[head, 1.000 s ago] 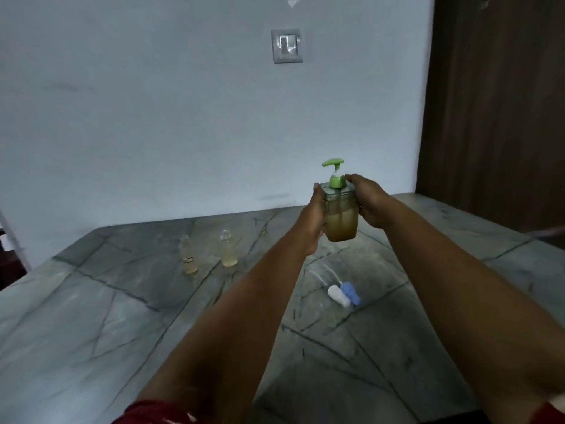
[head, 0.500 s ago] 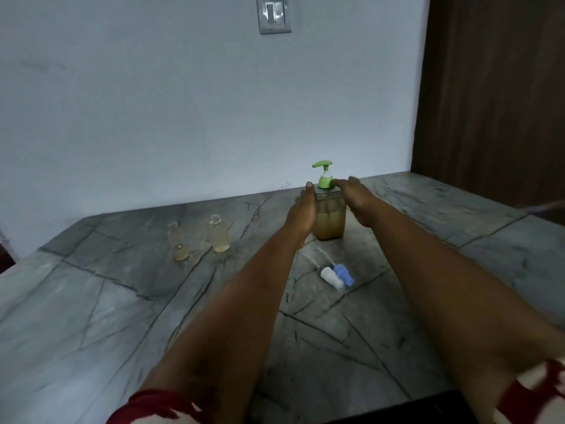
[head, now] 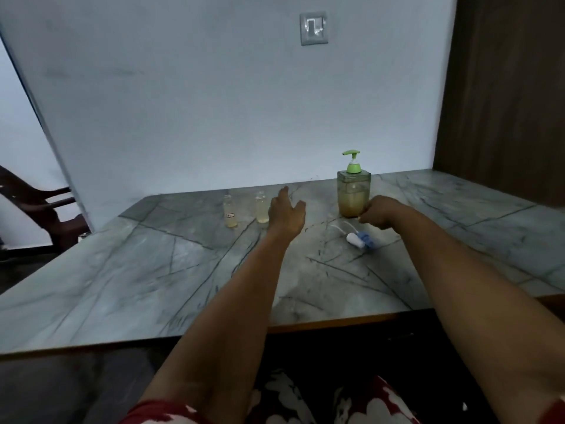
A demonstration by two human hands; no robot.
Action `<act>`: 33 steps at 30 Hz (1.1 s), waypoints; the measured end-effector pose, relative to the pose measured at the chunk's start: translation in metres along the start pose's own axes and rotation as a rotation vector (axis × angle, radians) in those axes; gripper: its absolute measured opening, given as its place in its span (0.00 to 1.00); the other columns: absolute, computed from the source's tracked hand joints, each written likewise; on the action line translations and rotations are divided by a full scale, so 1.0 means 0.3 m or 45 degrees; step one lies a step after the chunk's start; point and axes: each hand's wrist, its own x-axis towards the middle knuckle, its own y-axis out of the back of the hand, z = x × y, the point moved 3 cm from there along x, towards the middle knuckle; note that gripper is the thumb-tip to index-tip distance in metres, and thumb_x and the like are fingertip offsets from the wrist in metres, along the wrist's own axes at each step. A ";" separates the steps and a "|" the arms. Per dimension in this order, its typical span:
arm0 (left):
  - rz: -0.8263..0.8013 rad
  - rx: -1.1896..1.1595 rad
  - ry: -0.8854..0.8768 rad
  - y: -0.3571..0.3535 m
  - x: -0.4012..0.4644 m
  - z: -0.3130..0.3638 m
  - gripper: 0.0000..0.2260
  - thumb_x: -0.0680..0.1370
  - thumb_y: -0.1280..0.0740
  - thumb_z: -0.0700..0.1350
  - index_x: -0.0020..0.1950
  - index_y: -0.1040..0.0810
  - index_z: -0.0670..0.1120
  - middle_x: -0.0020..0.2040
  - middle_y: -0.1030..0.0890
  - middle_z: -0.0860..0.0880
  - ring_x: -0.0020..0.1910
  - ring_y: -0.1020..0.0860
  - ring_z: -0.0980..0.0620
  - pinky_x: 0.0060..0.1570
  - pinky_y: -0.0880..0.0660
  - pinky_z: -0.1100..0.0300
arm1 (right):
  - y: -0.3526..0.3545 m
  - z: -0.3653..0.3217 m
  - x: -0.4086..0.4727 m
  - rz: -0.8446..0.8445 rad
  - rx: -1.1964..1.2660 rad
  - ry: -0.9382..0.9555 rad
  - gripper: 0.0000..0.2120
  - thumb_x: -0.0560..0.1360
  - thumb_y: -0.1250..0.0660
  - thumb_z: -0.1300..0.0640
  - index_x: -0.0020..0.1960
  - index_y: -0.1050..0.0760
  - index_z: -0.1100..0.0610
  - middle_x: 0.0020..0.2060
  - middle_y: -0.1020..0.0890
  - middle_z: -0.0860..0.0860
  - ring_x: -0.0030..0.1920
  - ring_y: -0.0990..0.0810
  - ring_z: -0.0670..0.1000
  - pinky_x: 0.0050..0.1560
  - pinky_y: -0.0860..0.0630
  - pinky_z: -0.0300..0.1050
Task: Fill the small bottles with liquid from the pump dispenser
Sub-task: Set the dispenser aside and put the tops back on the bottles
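Note:
A clear square pump dispenser (head: 353, 191) with a green pump head stands on the grey marble table (head: 153, 270), about half full of yellowish liquid. Two small clear bottles hold pale liquid: one with a label (head: 230, 211) at the left, the other (head: 262, 207) just right of it. My left hand (head: 286, 211) hovers with straight fingers beside the right small bottle, holding nothing. My right hand (head: 378, 211) hangs loosely curled in front of the dispenser, apart from it. Two small caps, white (head: 354, 239) and blue (head: 366, 239), with thin tubes, lie below my right hand.
The table meets a pale wall at the back, with a light switch (head: 313, 28) high up. A dark wooden panel (head: 504, 87) rises at the right. A dark chair (head: 39, 215) stands past the table's left corner. The table's front edge (head: 336, 321) is near my lap.
The dispenser was set down on the table and both hands let go of it. My left hand moved left toward the small bottles; my right hand drew back toward the caps.

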 end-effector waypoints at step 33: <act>0.362 0.178 0.114 0.421 0.203 -0.338 0.33 0.72 0.27 0.45 0.73 0.38 0.44 0.70 0.32 0.42 0.68 0.32 0.42 0.66 0.30 0.47 | -0.128 -0.425 0.145 0.248 1.274 0.350 0.11 0.68 0.24 0.59 0.49 0.21 0.58 0.48 0.17 0.57 0.46 0.18 0.53 0.54 0.20 0.50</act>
